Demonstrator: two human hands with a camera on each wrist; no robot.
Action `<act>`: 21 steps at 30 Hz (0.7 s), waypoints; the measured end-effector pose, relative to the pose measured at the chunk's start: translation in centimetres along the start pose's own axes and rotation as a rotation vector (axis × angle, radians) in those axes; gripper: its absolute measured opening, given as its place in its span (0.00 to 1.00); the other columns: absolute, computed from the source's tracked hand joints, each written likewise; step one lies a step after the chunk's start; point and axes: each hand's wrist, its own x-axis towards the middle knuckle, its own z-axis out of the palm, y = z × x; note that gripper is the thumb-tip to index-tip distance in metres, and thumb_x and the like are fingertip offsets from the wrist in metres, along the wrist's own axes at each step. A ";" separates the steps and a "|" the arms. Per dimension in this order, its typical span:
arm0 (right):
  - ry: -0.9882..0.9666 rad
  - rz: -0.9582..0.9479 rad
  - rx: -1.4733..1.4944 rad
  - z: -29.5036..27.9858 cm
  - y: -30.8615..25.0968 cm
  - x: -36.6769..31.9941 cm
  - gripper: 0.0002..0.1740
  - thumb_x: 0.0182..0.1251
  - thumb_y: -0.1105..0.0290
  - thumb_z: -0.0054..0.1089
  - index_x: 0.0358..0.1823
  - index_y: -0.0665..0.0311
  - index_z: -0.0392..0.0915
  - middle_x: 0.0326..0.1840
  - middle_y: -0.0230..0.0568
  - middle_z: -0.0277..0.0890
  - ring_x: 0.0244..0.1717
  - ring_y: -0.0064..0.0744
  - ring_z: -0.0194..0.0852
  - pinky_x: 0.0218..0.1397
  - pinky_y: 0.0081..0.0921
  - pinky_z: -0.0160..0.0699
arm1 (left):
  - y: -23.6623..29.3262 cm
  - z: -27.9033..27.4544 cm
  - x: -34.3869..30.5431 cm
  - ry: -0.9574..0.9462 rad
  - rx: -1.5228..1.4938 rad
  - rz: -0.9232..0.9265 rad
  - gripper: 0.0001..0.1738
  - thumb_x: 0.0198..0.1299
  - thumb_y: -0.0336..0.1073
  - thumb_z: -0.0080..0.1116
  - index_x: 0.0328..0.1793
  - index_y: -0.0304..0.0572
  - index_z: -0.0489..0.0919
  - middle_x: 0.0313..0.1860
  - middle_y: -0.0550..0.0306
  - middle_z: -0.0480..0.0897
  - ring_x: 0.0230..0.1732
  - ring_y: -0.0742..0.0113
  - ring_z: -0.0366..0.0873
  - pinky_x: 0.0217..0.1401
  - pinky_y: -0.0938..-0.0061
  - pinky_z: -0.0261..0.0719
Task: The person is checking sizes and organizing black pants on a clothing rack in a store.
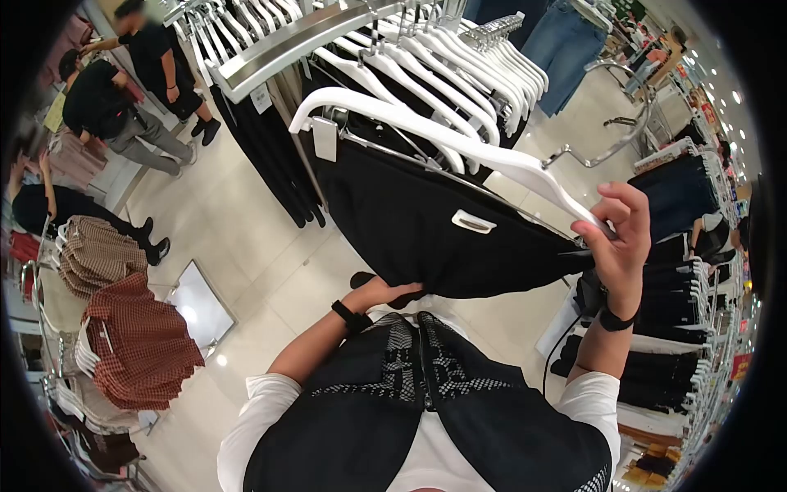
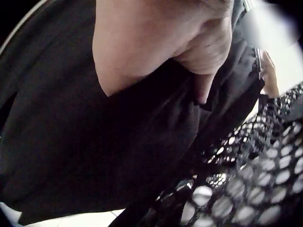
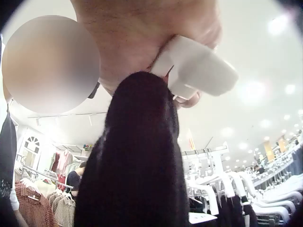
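A white hanger [image 1: 459, 146] with a metal hook hangs tilted in front of me, a black garment [image 1: 393, 205] clipped along its bar. My right hand [image 1: 620, 238] grips the hanger's right end, fingers and thumb around it. In the right wrist view the white hanger tip [image 3: 208, 71] pokes out beside the palm, above the garment's dark edge. My left hand [image 1: 381, 293] holds the cloth near its lower edge. The left wrist view shows the thumb [image 2: 203, 90] pressed on the cloth, with the other fingers hidden. A white tag [image 1: 325, 139] hangs at the hanger's left end.
A metal rack [image 1: 279, 53] full of white hangers and dark clothes stands just beyond. Checked shirts [image 1: 143, 340] hang at the left near a floor mirror [image 1: 199, 307]. More dark clothes [image 1: 676, 197] line the right. Several people are at the upper left.
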 end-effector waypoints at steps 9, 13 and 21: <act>-0.055 -0.086 0.112 -2.5 6.2 2.0 0.27 0.61 0.79 0.71 0.60 0.66 0.69 0.22 0.31 0.73 0.22 0.16 0.67 0.26 0.16 0.57 | -2.6 5.1 -0.2 0.529 -0.340 -0.030 0.22 0.66 0.36 0.55 0.60 0.25 0.78 0.54 0.50 0.84 0.53 0.60 0.83 0.60 0.67 0.80; -0.099 -0.227 0.119 -2.0 7.8 3.2 0.27 0.61 0.78 0.71 0.60 0.66 0.70 0.15 0.34 0.72 0.15 0.19 0.63 0.21 0.19 0.55 | -1.8 8.5 -0.5 0.693 -0.460 -0.099 0.25 0.68 0.39 0.51 0.62 0.23 0.76 0.57 0.48 0.83 0.55 0.58 0.82 0.62 0.68 0.79; -0.201 -0.300 0.125 -0.7 8.3 4.9 0.26 0.60 0.75 0.73 0.58 0.64 0.72 0.15 0.34 0.70 0.15 0.25 0.65 0.22 0.22 0.58 | -2.7 12.1 -1.2 0.865 -0.437 0.108 0.27 0.64 0.35 0.50 0.68 0.26 0.72 0.63 0.48 0.78 0.63 0.57 0.76 0.70 0.67 0.72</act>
